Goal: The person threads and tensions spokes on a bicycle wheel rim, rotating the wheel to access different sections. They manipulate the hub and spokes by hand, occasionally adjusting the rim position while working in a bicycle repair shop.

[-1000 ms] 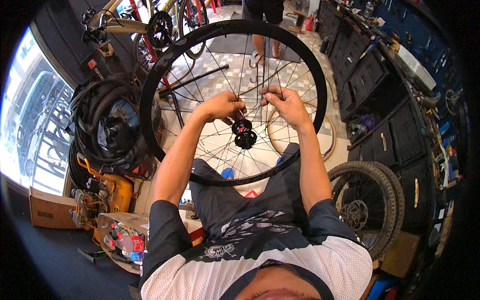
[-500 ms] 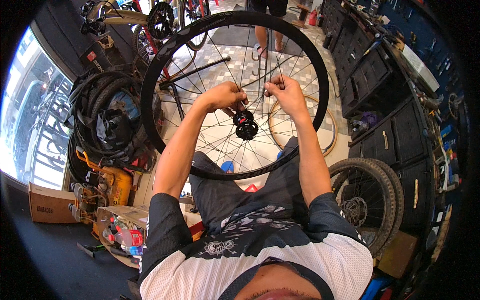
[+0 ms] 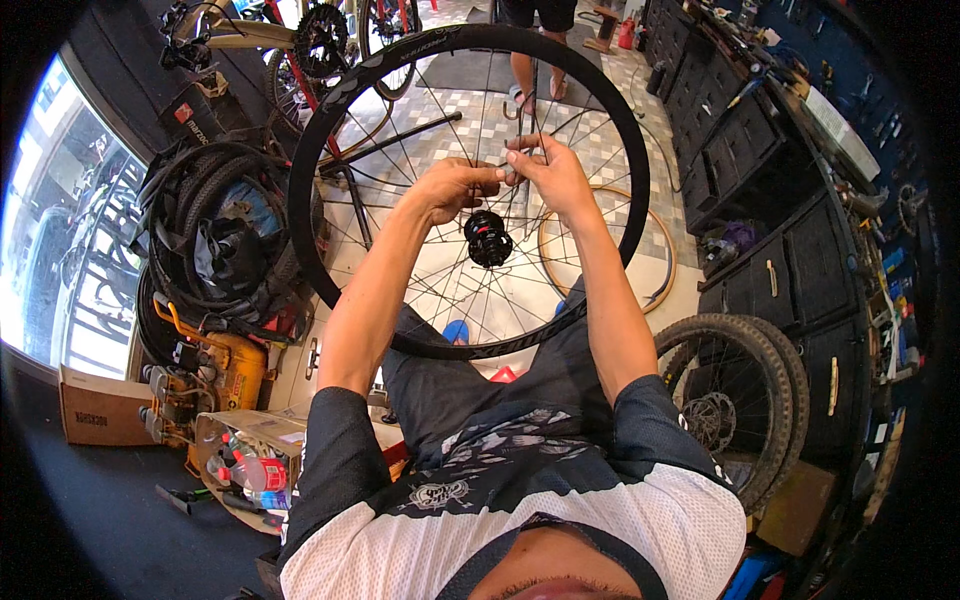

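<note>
A bicycle wheel with a deep black rim (image 3: 634,150) stands tilted in front of me, its lower part by my thighs. Thin spokes run from the rim to a black hub (image 3: 489,243) with a small red band. My left hand (image 3: 455,190) is closed in a pinch just above the hub. Close by on the right, my right hand (image 3: 552,178) pinches too, its thumb and forefinger nearly touching the left fingertips. Both seem to grip spokes where they meet; the fingers partly hide the exact hold.
Tyres (image 3: 190,210) lie piled at the left, above a yellow machine (image 3: 235,375) and a cardboard box (image 3: 105,408). At the right, two knobbly-tyred wheels (image 3: 770,400) lean by black drawers (image 3: 800,270). A tan hoop (image 3: 665,275) rests on the floor. Another person's legs (image 3: 555,75) show beyond.
My right hand has moved left and slightly up to meet the left hand, which rose a little. The wheel has turned slightly and shifted a little.
</note>
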### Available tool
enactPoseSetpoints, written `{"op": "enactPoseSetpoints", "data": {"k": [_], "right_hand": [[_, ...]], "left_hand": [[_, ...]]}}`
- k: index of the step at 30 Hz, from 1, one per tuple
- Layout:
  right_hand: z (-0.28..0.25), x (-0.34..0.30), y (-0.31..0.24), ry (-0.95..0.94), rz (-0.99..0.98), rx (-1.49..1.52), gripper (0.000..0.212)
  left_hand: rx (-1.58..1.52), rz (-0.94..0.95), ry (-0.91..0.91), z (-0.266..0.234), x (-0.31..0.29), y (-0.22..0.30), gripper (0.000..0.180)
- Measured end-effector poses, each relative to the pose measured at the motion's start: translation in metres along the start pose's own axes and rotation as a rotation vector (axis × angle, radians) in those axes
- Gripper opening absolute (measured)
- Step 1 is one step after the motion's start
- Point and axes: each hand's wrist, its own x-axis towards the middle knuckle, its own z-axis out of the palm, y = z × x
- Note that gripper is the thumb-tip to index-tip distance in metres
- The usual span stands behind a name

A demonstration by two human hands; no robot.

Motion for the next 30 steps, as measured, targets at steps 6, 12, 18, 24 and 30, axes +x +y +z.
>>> {"op": "enactPoseSetpoints", "data": {"k": [6, 12, 18, 24, 30], "right_hand": [[0.012, 0.006, 0.01, 0.054, -0.015, 0.014, 0.022], [0.018, 0.012, 0.011, 0.051, -0.018, 0.021, 0.023], [0.011, 0.016, 0.009, 0.002, 0.016, 0.111, 0.022], [-0.002, 0.016, -0.011, -0.148, 0.106, 0.271, 0.02], [-0.005, 0.022, -0.004, -0.16, 0.02, 0.231, 0.021]], "left_hand": [[-0.141, -0.017, 0.005, -0.003, 0.005, -0.007, 0.03], [-0.186, 0.021, -0.064, -0.006, 0.006, -0.012, 0.032], [-0.22, 0.006, -0.089, -0.008, 0.008, -0.016, 0.029], [-0.21, 0.01, -0.166, -0.011, 0.004, -0.015, 0.026], [-0.196, 0.032, -0.146, 0.001, -0.005, -0.008, 0.027]]}}
